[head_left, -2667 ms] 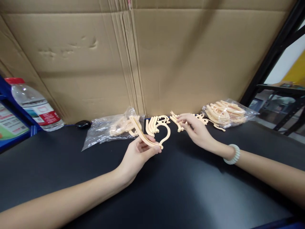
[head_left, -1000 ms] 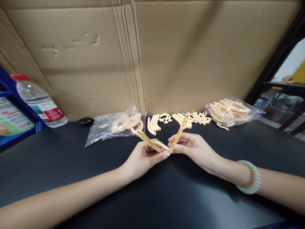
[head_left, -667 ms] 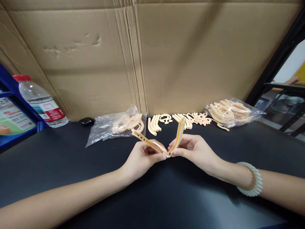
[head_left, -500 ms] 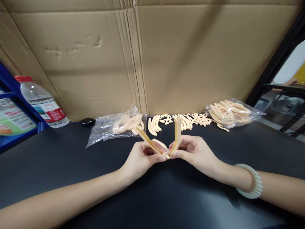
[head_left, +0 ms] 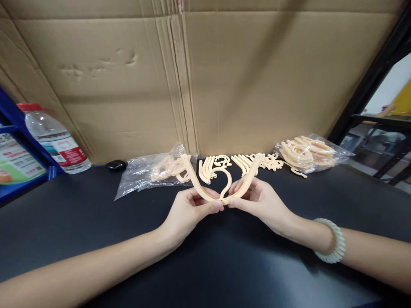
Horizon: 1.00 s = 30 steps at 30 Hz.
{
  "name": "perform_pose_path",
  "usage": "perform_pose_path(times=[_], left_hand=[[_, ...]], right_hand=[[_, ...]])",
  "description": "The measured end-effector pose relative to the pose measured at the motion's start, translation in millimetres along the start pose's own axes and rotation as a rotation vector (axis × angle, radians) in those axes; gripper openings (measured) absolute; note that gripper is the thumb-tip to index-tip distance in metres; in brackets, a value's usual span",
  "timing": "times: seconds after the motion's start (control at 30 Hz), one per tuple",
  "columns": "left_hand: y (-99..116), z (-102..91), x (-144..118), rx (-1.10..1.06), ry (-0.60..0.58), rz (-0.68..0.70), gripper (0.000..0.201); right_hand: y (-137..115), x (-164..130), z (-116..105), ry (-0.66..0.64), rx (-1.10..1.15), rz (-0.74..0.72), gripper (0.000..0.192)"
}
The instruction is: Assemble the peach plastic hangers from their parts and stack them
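My left hand (head_left: 189, 209) and my right hand (head_left: 257, 201) meet above the black table (head_left: 96, 222), both pinching a cream plastic hanger (head_left: 224, 190). Its two curved arms spread up and outward in a V, one in each hand, and a hook curls up at the middle joint between my thumbs. Behind my hands lie rows of loose cream hanger parts (head_left: 244, 161). My right wrist wears a pale coiled bracelet (head_left: 330, 241).
A clear bag of cream parts (head_left: 154, 171) lies at the back left, another filled bag (head_left: 308, 152) at the back right. A cardboard wall (head_left: 205, 77) closes the rear. A water bottle (head_left: 53, 141), a small black object (head_left: 116, 165) and a blue shelf (head_left: 16, 162) stand at the left.
My right hand fetched a second arm from the loose parts and brought it to the piece in my left hand. The two arms now join at the hook and spread wider.
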<state>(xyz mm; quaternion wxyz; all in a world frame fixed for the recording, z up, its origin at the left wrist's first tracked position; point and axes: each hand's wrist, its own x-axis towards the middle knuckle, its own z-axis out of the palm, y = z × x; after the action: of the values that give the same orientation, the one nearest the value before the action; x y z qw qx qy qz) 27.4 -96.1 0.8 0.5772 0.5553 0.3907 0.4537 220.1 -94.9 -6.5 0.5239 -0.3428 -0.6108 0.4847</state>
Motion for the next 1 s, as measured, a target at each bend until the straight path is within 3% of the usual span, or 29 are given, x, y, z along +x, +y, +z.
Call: perform_pose_path(times=[0.1, 0.2, 0.37, 0.43, 0.53, 0.6, 0.77, 0.83, 1.0], left_hand=[[-2, -0.5, 0, -0.047, 0.075, 0.006, 0.026], [-4, -1.7, 2, -0.075, 0.164, 0.043, 0.031], [-9, -11.5, 10, -0.057, 0.400, 0.226, 0.033], [-10, -16.4, 13, 0.032, 0.489, 0.312, 0.036], [-9, -20.8, 13, 0.269, 0.532, 0.391, 0.033], [-6, -21.6, 10, 0.462, 0.484, 0.400, 0.030], [-1, -21.9, 9, 0.997, 0.122, 0.479, 0.029], [0, -21.8, 10, 1.134, 0.033, 0.526, 0.025], [1, -20.1, 6, 1.317, -0.121, 0.628, 0.021]], right_hand=[[-7, 10, -18, 0.009, 0.055, -0.053, 0.029], [-16, 24, -46, -0.080, 0.021, -0.011, 0.028], [-17, 44, -91, -0.066, -0.137, 0.062, 0.033], [-14, 49, -102, -0.076, -0.228, 0.071, 0.032], [-12, 51, -109, -0.095, -0.435, 0.053, 0.030], [-13, 51, -109, -0.136, -0.560, 0.014, 0.028], [-15, 46, -100, -0.310, -0.911, -0.159, 0.023], [-14, 45, -97, -0.372, -1.019, -0.208, 0.021], [-15, 44, -97, -0.450, -1.126, -0.111, 0.013]])
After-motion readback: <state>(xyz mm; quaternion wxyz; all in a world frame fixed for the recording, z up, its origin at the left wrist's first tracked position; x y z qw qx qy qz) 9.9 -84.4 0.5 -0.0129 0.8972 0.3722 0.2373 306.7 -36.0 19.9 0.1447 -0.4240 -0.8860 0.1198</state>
